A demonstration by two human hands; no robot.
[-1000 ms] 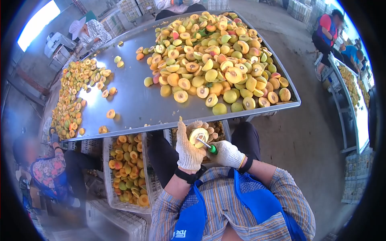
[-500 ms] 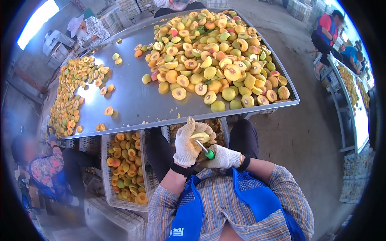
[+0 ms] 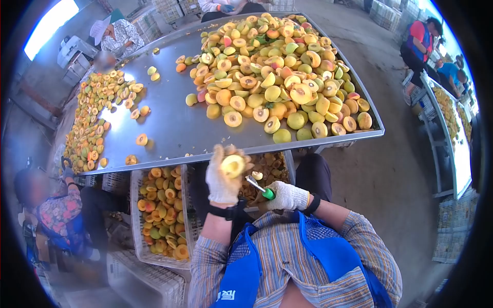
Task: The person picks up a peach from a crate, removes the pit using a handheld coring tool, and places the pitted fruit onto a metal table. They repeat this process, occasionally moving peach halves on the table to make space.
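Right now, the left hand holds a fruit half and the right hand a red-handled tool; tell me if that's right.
Wrong colour: the head view shows a green handle on the tool in the right hand; the left hand does hold a fruit half.

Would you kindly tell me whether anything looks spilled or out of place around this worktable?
Only slight untidiness: a few fruit halves lie stray on the metal table, apart from the heaps, and small pale scraps are scattered near its front edge. Nothing looks clearly tipped over or broken.
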